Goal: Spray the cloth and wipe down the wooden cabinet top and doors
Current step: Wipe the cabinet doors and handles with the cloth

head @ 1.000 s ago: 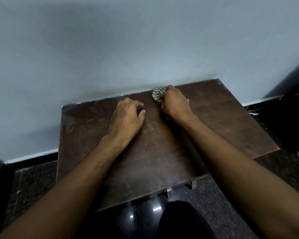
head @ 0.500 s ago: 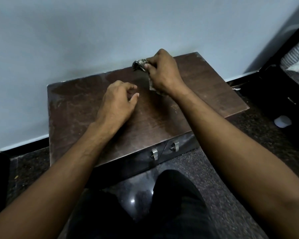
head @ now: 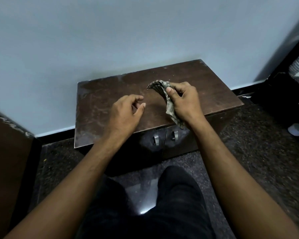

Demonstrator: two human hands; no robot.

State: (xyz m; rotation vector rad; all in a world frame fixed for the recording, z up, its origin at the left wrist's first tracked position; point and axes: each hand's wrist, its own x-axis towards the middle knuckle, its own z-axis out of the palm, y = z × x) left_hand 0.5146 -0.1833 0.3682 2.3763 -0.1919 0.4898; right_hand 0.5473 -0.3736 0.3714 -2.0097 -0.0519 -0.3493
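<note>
A low dark wooden cabinet (head: 100, 94) stands against the pale wall, its top scuffed and dusty. Two doors with metal handles (head: 175, 135) show on its front below the top. My right hand (head: 185, 100) is shut on a patterned cloth (head: 162, 91), lifted off the top, with part of the cloth hanging under the palm. My left hand (head: 126, 111) hovers over the middle of the top, fingers loosely curled, holding nothing. No spray bottle is in view.
Dark speckled floor (head: 259, 152) surrounds the cabinet. A brown piece of furniture (head: 7, 152) stands at the left edge. Dark furniture (head: 286, 94) and a small white object (head: 297, 129) are at the right. My dark-clothed legs (head: 176, 195) are in front of the doors.
My right hand has lifted the cloth from the back edge by the wall and drawn it toward me. The view has pulled back, showing the cabinet doors. My left hand has lifted slightly.
</note>
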